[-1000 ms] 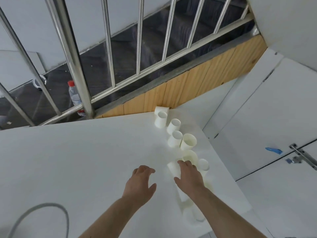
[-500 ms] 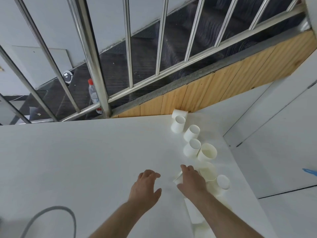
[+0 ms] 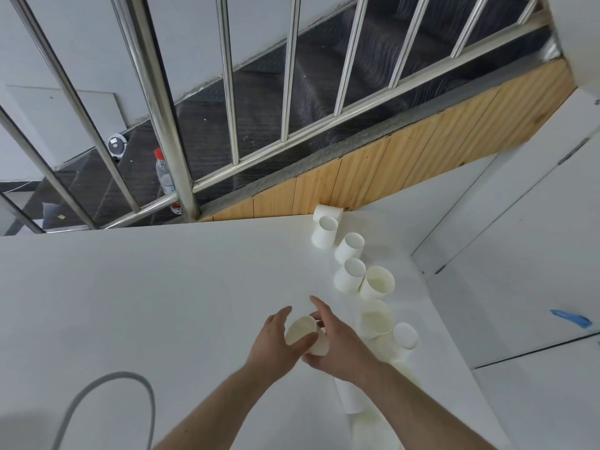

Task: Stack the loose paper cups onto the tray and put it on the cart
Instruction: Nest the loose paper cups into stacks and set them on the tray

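A white paper cup (image 3: pixel 302 329) is held tilted above the white table (image 3: pixel 146 303), its mouth facing up-left. My left hand (image 3: pixel 276 339) grips its rim side and my right hand (image 3: pixel 337 342) wraps its base from the right. Several loose white paper cups stand along the table's right side: one (image 3: pixel 324 233) at the back, another (image 3: pixel 350 247), a third (image 3: pixel 350 276), a wider one (image 3: pixel 378 282), and more (image 3: pixel 376 319) behind my right hand. A cup (image 3: pixel 350 397) lies partly hidden under my right forearm. No tray or cart is visible.
A steel railing (image 3: pixel 162 108) and a wooden board (image 3: pixel 389 170) border the table's far edge. A water bottle (image 3: pixel 164 180) stands beyond the railing. A grey cable (image 3: pixel 107 388) loops at the near left. White panels (image 3: pixel 519 254) with blue tape (image 3: pixel 571 319) lie to the right.
My right hand has lifted a cup off the table and brought it left. My left hand has closed onto that cup. The view shifted slightly.
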